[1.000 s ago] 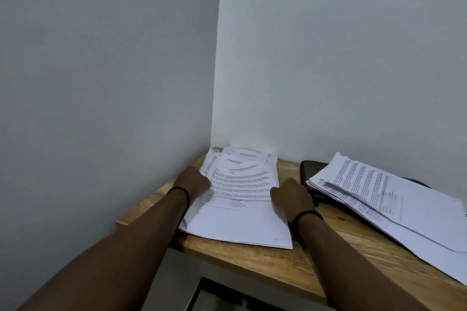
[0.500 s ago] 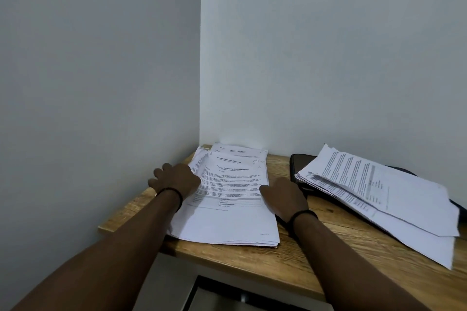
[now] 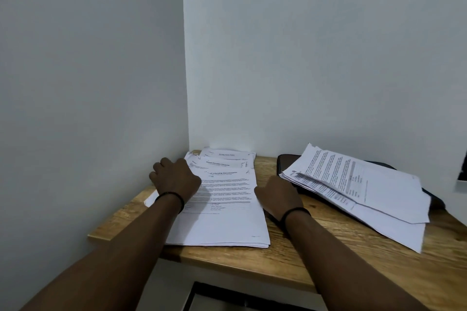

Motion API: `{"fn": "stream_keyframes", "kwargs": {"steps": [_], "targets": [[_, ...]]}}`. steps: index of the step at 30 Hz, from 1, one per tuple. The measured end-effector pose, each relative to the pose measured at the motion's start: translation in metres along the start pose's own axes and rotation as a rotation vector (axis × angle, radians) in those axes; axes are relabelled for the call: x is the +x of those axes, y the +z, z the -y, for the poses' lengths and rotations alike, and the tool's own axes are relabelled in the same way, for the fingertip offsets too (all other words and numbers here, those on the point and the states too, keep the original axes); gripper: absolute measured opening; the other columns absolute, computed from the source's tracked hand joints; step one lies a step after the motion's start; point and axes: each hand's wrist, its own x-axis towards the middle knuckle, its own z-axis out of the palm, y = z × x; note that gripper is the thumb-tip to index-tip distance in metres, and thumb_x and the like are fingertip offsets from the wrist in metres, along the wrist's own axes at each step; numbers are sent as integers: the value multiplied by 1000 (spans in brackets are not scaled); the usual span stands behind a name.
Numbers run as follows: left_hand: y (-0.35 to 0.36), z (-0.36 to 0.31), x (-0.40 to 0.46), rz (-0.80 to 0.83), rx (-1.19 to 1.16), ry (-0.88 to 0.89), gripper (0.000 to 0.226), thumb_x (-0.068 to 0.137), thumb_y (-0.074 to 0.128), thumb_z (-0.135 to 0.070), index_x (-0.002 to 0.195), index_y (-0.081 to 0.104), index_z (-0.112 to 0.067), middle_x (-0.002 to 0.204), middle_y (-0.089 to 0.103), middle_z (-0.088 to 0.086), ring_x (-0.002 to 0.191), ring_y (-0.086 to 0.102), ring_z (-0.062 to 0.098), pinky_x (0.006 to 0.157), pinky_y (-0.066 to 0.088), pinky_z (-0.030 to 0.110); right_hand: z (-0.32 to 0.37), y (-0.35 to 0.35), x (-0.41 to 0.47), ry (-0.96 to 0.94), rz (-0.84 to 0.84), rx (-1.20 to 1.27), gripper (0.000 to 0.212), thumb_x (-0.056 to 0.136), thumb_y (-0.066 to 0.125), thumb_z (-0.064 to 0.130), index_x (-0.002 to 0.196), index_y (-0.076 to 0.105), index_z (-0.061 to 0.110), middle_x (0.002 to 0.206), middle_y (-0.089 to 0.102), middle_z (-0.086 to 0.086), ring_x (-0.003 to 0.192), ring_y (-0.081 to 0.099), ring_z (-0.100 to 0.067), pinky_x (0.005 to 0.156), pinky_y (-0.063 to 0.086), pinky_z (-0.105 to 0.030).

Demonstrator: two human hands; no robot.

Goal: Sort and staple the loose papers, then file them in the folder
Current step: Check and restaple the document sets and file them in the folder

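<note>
1. Wooden, light-brown worktop (image 3: 316, 255) with visible grain fills the lower part of the view and fits into a corner between two plain pale grey-white walls (image 3: 88, 58).
2. At the far left, the left hand (image 3: 174, 178), with a thin black band (image 3: 171, 198) round its wrist, rests palm-down on the left edge of the pile in front of the person; its fingers (image 3: 158, 168) are spread a little and bend over the edge of the sheets towards the wall, so I cannot tell whether they pinch any paper.
3. Next comes that fanned pile of white printed papers (image 3: 227, 217), lying flat on the worktop in the corner, with the headings of several lower sheets showing past the top sheet at the far end.
4. The right hand (image 3: 278, 197), also wearing a thin black wrist band (image 3: 294, 212), lies against the right edge of the same pile, back uppermost; its fingers are tucked out of sight at the paper's edge, so their hold cannot be told.
5. Well apart to the right lies a dark, flat folder (image 3: 285, 163) with rounded corners, mostly covered.
6. A second loose heap of white printed sheets (image 3: 366, 192) lies askew on top of that folder, its near corner reaching onto the bare wood.
</note>
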Motion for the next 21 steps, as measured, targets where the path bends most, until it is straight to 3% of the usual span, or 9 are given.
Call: {"fn": "stream_keyframes", "kwargs": {"steps": [4, 7, 10, 14, 16, 19, 21], "targets": [[0, -27, -5, -34, -46, 74, 24, 78, 62, -28, 101, 67, -20, 113, 54, 12, 109, 47, 35, 93, 35, 38, -6, -16, -2, -40, -45, 11, 22, 88, 52, 31, 74, 52, 14, 82, 59, -4, 78, 56, -24, 59, 34, -29], [4, -52, -15, -41, -111, 142, 11, 76, 60, -27, 81, 65, -18, 101, 59, 10, 101, 51, 34, 86, 41, 36, -18, -30, -4, -42, -96, 46, 17, 87, 52, 26, 74, 50, 16, 83, 61, -5, 81, 57, -25, 65, 36, -29], [11, -85, -30, -29, -345, 236, 11, 78, 60, -23, 71, 63, -15, 84, 66, 3, 87, 59, 28, 74, 48, 33, -39, -48, -6, -21, -185, 68, 21, 88, 54, 26, 70, 48, 19, 81, 62, -4, 79, 56, -25, 57, 33, -29], [27, -129, -48, 210, -856, 145, 16, 73, 63, -20, 66, 62, -5, 67, 68, 7, 70, 67, 29, 64, 55, 37, -69, -64, -8, -19, -386, -79, 11, 89, 53, 21, 90, 62, 13, 97, 65, -7, 95, 58, -28, 69, 42, -32], [36, -153, -53, 346, -1022, 45, 20, 64, 62, -20, 61, 59, -1, 59, 66, 14, 57, 66, 33, 61, 57, 40, -88, -70, -3, -42, -469, -156, 18, 87, 57, 17, 103, 65, 14, 107, 64, -7, 104, 55, -29, 80, 45, -35], [44, -184, -56, 512, -1108, -57, 16, 71, 65, -15, 70, 61, 1, 61, 65, 18, 51, 60, 29, 57, 51, 36, -110, -74, 8, -36, -439, -272, 27, 89, 60, 23, 115, 65, 16, 117, 63, -6, 111, 53, -28, 90, 45, -37], [53, -198, -52, 515, -1060, -77, 16, 78, 65, -13, 74, 60, 1, 63, 62, 17, 54, 62, 32, 55, 51, 37, -121, -73, 17, -29, -378, -314, 30, 91, 60, 31, 118, 64, 19, 120, 62, -4, 114, 53, -27, 93, 45, -36]]}}
